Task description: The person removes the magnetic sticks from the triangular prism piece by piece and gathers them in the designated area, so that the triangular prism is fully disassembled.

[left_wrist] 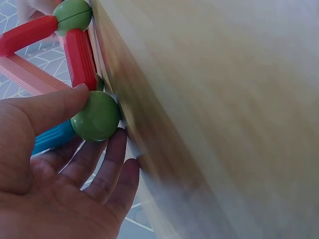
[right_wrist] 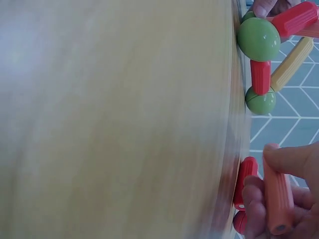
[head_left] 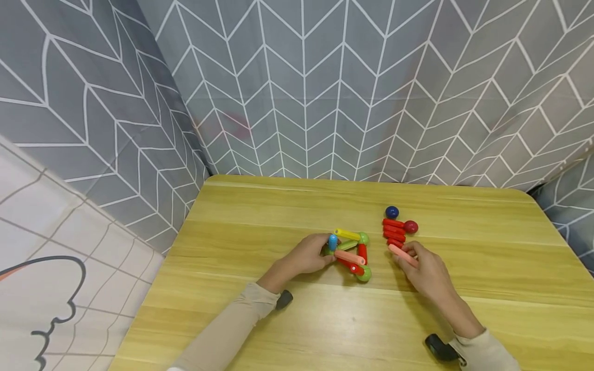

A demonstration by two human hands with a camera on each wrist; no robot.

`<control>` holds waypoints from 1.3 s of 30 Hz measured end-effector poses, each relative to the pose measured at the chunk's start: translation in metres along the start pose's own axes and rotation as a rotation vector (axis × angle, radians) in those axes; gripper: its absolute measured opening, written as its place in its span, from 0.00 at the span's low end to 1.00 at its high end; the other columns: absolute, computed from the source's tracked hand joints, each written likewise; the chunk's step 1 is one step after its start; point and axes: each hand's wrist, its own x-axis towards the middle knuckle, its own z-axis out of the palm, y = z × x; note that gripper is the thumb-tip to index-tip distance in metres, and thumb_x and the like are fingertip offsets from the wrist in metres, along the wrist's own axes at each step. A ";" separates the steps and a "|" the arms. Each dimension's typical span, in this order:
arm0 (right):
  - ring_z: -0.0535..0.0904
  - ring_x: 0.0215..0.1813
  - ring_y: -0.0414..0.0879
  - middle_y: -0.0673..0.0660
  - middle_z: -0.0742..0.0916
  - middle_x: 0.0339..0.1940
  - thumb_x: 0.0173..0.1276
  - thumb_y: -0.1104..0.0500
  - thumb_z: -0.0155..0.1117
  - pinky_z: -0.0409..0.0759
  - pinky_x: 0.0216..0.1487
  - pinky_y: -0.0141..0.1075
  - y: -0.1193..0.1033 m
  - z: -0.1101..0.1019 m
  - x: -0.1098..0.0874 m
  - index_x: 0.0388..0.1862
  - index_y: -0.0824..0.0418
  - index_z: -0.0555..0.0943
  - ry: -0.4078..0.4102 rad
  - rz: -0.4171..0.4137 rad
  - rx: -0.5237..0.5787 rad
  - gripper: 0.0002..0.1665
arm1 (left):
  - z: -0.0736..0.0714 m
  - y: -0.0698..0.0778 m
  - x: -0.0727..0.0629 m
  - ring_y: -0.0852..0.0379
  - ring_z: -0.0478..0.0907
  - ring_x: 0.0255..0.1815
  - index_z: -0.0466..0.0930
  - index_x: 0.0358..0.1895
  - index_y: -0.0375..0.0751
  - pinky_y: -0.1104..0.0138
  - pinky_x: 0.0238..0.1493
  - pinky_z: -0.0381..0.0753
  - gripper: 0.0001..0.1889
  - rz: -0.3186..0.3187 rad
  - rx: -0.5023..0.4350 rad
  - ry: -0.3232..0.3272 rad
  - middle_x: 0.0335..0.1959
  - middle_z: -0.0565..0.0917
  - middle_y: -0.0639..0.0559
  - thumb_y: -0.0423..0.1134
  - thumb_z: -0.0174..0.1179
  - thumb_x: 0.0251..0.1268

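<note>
My left hand [head_left: 306, 255] grips the left corner of a magnetic stick-and-ball frame on the table. In the left wrist view its thumb presses a green ball [left_wrist: 95, 117], with fingers around the far side. Red sticks [head_left: 363, 253] and a yellow-green stick [head_left: 347, 246] join the green balls in a triangle. From these corners rise a blue stick [head_left: 333, 242], a yellow stick [head_left: 345, 234], a pink stick [head_left: 349, 256] and another red one. To the right, my right hand [head_left: 427, 275] holds a loose pink stick [right_wrist: 278, 199] between thumb and fingers.
Several loose red sticks [head_left: 394, 230] lie in a row just beyond my right hand. A dark red ball [head_left: 411, 227] and a dark blue ball [head_left: 392, 212] sit beside them. The wooden table [head_left: 260, 206] backs onto a grey patterned curtain [head_left: 297, 103].
</note>
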 end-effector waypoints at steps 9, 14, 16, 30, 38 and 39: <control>0.72 0.30 0.48 0.62 0.86 0.35 0.61 0.59 0.75 0.64 0.30 0.35 0.002 0.005 0.005 0.44 0.66 0.85 0.022 -0.055 -0.040 0.15 | -0.002 0.000 -0.001 0.57 0.77 0.48 0.79 0.60 0.43 0.64 0.57 0.78 0.18 0.003 0.000 -0.014 0.53 0.86 0.50 0.39 0.65 0.68; 0.68 0.28 0.47 0.59 0.83 0.29 0.56 0.59 0.79 0.60 0.27 0.33 0.003 0.008 0.006 0.40 0.67 0.87 0.066 -0.096 -0.064 0.16 | 0.000 -0.002 -0.001 0.58 0.76 0.46 0.79 0.60 0.43 0.65 0.55 0.77 0.18 0.011 0.001 -0.014 0.52 0.86 0.51 0.39 0.65 0.69; 0.65 0.27 0.46 0.56 0.79 0.25 0.55 0.59 0.80 0.59 0.27 0.33 0.004 0.009 0.007 0.39 0.67 0.88 0.089 -0.116 -0.073 0.16 | 0.001 -0.002 -0.001 0.58 0.77 0.47 0.80 0.59 0.43 0.65 0.56 0.78 0.18 0.008 0.001 -0.013 0.52 0.86 0.51 0.39 0.65 0.68; 0.66 0.29 0.48 0.56 0.76 0.25 0.56 0.59 0.79 0.60 0.29 0.34 0.003 0.009 0.012 0.38 0.66 0.87 0.083 -0.099 -0.098 0.14 | -0.001 -0.003 -0.002 0.51 0.80 0.59 0.78 0.62 0.42 0.57 0.64 0.77 0.19 0.028 0.015 -0.019 0.57 0.85 0.49 0.38 0.64 0.69; 0.70 0.30 0.48 0.56 0.78 0.25 0.57 0.62 0.78 0.64 0.30 0.34 0.003 0.008 0.013 0.38 0.66 0.87 0.093 -0.103 -0.100 0.12 | -0.001 -0.004 -0.002 0.51 0.80 0.62 0.78 0.61 0.42 0.58 0.66 0.77 0.19 0.035 0.019 -0.016 0.58 0.85 0.49 0.39 0.64 0.70; 0.70 0.30 0.48 0.56 0.78 0.25 0.57 0.62 0.78 0.64 0.30 0.34 0.003 0.008 0.013 0.38 0.66 0.87 0.101 -0.108 -0.100 0.12 | -0.001 -0.004 -0.002 0.50 0.80 0.62 0.78 0.61 0.42 0.58 0.66 0.77 0.19 0.035 0.014 -0.016 0.58 0.85 0.49 0.39 0.64 0.70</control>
